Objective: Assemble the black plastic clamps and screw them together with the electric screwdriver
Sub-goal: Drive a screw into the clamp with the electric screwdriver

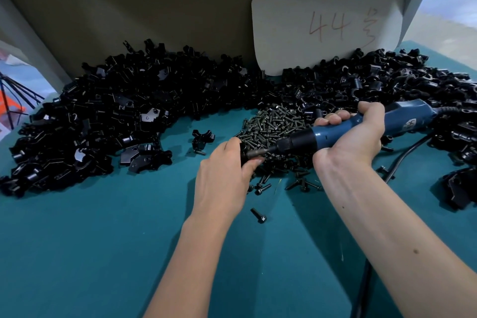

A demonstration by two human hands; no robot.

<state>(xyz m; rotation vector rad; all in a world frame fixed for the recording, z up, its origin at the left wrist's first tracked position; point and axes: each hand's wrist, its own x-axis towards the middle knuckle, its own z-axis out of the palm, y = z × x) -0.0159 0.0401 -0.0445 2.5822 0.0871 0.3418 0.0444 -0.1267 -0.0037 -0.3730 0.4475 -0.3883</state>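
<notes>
My right hand [353,137] is wrapped around the blue body of the electric screwdriver [361,125], fingers [333,119] curled over the top of it and thumb behind. The tool lies almost flat, with its black chuck and bit pointing toward my left hand [227,170]. My left hand holds a small black clamp part [244,155], pinched between the thumb below and the fingers on the far side; most of the part is hidden by the hand. The bit tip touches this part just beside my left thumb.

Directly behind and under the bit is the heap of dark screws [273,124], and some loose screws lie near my left wrist, one single screw [259,215] closer to me. Far to the left of my left fingers is a big pile of black clamp pieces [103,116]; another pile [387,80] is behind my right fingers. All of this lies on the teal desk [90,253]. A white card [327,20] with "44" written on it stands behind the piles. The black cable [405,157] runs to the right of my right wrist.
</notes>
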